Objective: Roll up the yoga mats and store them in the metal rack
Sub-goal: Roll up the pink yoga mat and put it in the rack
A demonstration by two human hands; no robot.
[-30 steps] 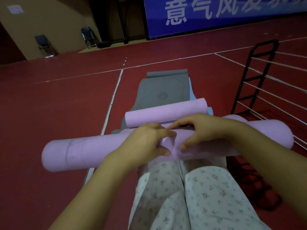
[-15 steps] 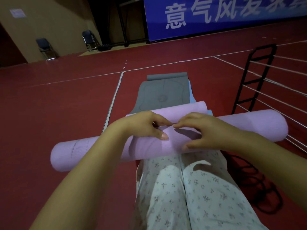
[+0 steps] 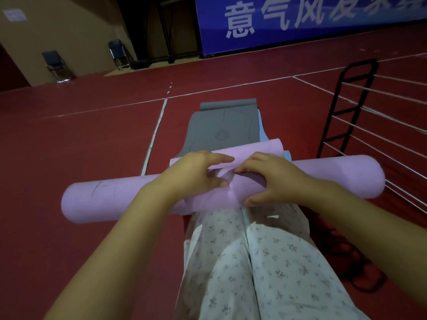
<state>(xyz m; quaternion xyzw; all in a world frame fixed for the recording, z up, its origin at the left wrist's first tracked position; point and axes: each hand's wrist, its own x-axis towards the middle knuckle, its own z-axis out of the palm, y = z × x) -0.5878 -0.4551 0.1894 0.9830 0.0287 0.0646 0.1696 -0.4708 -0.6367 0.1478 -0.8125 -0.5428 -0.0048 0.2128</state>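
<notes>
With my left hand (image 3: 196,174) and right hand (image 3: 275,181) both gripping the pink mat roll (image 3: 111,198) mid-span, I judge its loose flap (image 3: 254,150) at 12 o'clock could spring open.

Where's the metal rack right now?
Head view, right edge: the metal rack stands on the red floor, just beyond the pink mat roll's right end.

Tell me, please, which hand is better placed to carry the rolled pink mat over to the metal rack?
Right, probably. The right hand grips the pink mat on the side where the metal rack stands; the left hand grips it farther from the rack.
</notes>
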